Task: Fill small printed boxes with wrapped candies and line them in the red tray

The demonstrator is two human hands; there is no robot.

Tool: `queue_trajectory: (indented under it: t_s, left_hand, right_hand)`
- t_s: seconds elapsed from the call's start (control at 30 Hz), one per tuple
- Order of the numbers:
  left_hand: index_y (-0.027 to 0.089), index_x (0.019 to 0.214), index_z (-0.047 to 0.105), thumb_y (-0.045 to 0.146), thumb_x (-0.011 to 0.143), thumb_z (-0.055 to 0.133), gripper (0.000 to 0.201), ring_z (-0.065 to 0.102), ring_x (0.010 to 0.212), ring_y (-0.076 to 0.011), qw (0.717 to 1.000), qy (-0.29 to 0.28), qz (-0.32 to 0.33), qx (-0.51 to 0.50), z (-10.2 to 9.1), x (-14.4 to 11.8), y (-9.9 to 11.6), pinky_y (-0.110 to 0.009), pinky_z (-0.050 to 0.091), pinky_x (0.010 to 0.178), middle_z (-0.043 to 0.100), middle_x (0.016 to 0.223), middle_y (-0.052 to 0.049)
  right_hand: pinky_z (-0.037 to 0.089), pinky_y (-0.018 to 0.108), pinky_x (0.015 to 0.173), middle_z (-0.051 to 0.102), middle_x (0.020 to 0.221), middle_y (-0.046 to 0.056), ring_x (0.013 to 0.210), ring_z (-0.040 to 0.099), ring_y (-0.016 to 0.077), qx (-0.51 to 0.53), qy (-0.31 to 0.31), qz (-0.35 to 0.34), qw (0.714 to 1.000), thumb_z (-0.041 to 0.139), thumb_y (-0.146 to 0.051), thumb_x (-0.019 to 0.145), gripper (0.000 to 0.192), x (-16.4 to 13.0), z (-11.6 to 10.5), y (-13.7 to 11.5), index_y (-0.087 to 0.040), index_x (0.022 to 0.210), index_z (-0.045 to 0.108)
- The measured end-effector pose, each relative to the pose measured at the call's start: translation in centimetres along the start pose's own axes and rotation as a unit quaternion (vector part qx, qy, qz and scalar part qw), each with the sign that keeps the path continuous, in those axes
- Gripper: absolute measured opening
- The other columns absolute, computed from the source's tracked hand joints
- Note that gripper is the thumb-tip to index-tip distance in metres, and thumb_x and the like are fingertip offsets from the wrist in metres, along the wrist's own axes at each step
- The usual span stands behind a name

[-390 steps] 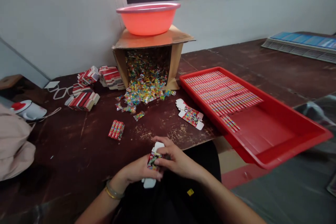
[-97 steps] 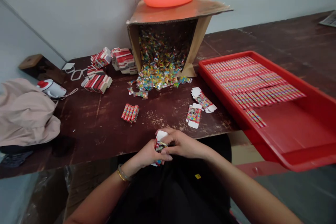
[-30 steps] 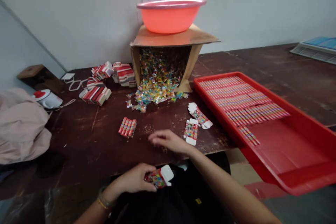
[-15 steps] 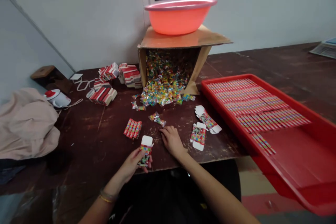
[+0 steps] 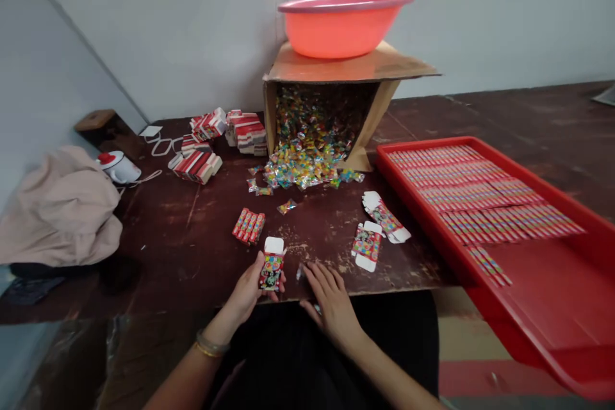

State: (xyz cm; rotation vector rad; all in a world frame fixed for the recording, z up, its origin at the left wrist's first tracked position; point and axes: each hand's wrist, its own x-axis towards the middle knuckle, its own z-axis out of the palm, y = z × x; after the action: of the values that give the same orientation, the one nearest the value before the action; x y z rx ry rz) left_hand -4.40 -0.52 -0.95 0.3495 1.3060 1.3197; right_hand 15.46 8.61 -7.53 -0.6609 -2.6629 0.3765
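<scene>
My left hand (image 5: pixel 248 287) holds a small colourful carton (image 5: pixel 271 267) upright at the table's near edge, with its white top flap open. My right hand (image 5: pixel 330 300) lies palm down just right of it, fingers flat on the table edge and touching a clear-wrapped candy (image 5: pixel 300 271). A single wrapped candy (image 5: pixel 287 206) lies farther out. A row of closed red cartons (image 5: pixel 248 225) lies left of it. Two flat unfolded cartons (image 5: pixel 368 245) (image 5: pixel 387 218) lie to the right of my hands.
A cardboard box (image 5: pixel 336 67) lies on its side and spills wrapped candies (image 5: pixel 307 166); a pink basin (image 5: pixel 343 22) sits on it. A red tray (image 5: pixel 461 256) holds rows of cartons. Stacks of flat cartons (image 5: pixel 199 164), a beige cloth (image 5: pixel 57 205) and a white device (image 5: pixel 118 166) are at the left.
My left hand brought the carton from my lap to the table edge. My right hand reached to the loose candy, then drew back to the edge beside the carton.
</scene>
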Motion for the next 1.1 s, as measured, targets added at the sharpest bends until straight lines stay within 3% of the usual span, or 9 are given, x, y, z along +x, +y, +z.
queue_trajectory:
  t_s: [0.13, 0.3, 0.43, 0.57, 0.73, 0.8, 0.93, 1.03, 1.1]
  left_hand:
    - [0.009, 0.093, 0.067, 0.065, 0.085, 0.043, 0.062, 0.065, 0.062, -0.0167, 0.999, -0.024, -0.018, 0.017, 0.7, 0.2, -1.0, -0.023, 0.048, 0.046, 0.07, 0.077, -0.011]
    - [0.008, 0.088, 0.068, 0.067, 0.086, 0.039, 0.065, 0.061, 0.059, -0.0152, 0.99, -0.097, -0.003, 0.106, 3.6, 0.7, -2.5, -0.023, 0.047, 0.047, 0.067, 0.072, -0.008]
    - [0.011, 0.091, 0.067, 0.066, 0.084, 0.045, 0.059, 0.058, 0.059, -0.0136, 0.975, -0.121, 0.06, 0.177, 4.6, 0.6, -3.1, -0.022, 0.045, 0.048, 0.065, 0.07, -0.005]
    - [0.011, 0.093, 0.066, 0.065, 0.086, 0.041, 0.06, 0.058, 0.058, -0.0136, 0.972, -0.11, 0.07, 0.194, 3.8, 0.1, -3.4, -0.021, 0.044, 0.046, 0.065, 0.071, -0.005]
    - [0.01, 0.092, 0.065, 0.069, 0.083, 0.042, 0.063, 0.059, 0.057, -0.0149, 0.978, -0.103, 0.061, 0.174, 3.6, -0.5, -3.7, -0.022, 0.046, 0.042, 0.063, 0.068, -0.004]
    - [0.01, 0.09, 0.066, 0.069, 0.083, 0.041, 0.065, 0.059, 0.056, -0.0149, 0.98, -0.099, 0.06, 0.162, 4.0, -0.6, -3.7, -0.022, 0.047, 0.042, 0.062, 0.066, -0.004]
    - [0.009, 0.083, 0.068, 0.069, 0.083, 0.039, 0.067, 0.059, 0.056, -0.0153, 0.982, -0.095, 0.059, 0.152, 4.9, -0.6, -3.3, -0.023, 0.048, 0.042, 0.063, 0.063, -0.005]
    - [0.008, 0.087, 0.068, 0.068, 0.085, 0.036, 0.068, 0.06, 0.057, -0.0161, 0.987, -0.093, 0.039, 0.126, 5.3, -0.4, -2.9, -0.022, 0.047, 0.042, 0.065, 0.065, -0.007]
    - [0.008, 0.091, 0.068, 0.065, 0.086, 0.037, 0.065, 0.061, 0.058, -0.0167, 0.988, -0.103, 0.018, 0.111, 5.4, -0.2, -2.6, -0.022, 0.047, 0.041, 0.066, 0.068, -0.008]
  right_hand:
    - [0.046, 0.038, 0.086, 0.067, 0.112, 0.009, 0.099, 0.06, 0.0222, 0.134, 0.021, 0.045, 0.99, 0.035, -0.014, 0.096, 0.037, -3.8, -1.9, -0.1, -0.023, 0.127, 0.053]
    - [0.048, 0.024, 0.064, 0.065, 0.08, 0.001, 0.07, 0.061, 0.0147, 0.324, 0.018, 0.18, 0.929, 0.047, -0.032, 0.096, 0.016, -0.1, -8.0, -0.3, -0.02, 0.101, 0.055]
    - [0.045, 0.025, 0.064, 0.063, 0.075, 0.001, 0.07, 0.059, 0.0154, 0.264, -0.028, 0.125, 0.956, 0.059, -0.032, 0.09, 0.013, 3.2, -10.9, 0.3, -0.02, 0.087, 0.063]
    - [0.046, 0.03, 0.075, 0.064, 0.086, 0.005, 0.084, 0.059, 0.0189, 0.197, -0.02, 0.046, 0.979, 0.062, -0.023, 0.087, 0.006, 4.9, -11.0, 0.7, -0.02, 0.085, 0.067]
    - [0.048, 0.029, 0.077, 0.067, 0.091, 0.004, 0.085, 0.061, 0.0173, 0.268, -0.074, -0.022, 0.96, 0.054, -0.018, 0.091, 0.018, 4.8, -10.1, -0.6, -0.022, 0.105, 0.064]
    - [0.049, 0.03, 0.079, 0.067, 0.096, 0.005, 0.087, 0.06, 0.0174, 0.285, -0.012, 0.03, 0.958, 0.053, -0.02, 0.092, 0.022, 4.1, -9.5, -1.3, -0.023, 0.113, 0.061]
    - [0.045, 0.039, 0.089, 0.061, 0.107, 0.008, 0.1, 0.054, 0.0228, 0.264, 0.097, 0.087, 0.956, 0.059, -0.032, 0.089, 0.014, 2.2, -8.4, -2.4, -0.024, 0.093, 0.07]
    - [0.045, 0.04, 0.09, 0.056, 0.118, 0.009, 0.106, 0.053, 0.0236, 0.369, 0.142, 0.16, 0.904, 0.053, -0.037, 0.092, 0.023, 1.0, -7.5, -2.8, -0.025, 0.098, 0.071]
    - [0.05, 0.033, 0.076, 0.06, 0.103, 0.007, 0.088, 0.058, 0.0189, 0.513, 0.135, 0.255, 0.808, 0.052, -0.039, 0.092, 0.026, 0.7, -6.9, -2.7, -0.023, 0.104, 0.067]
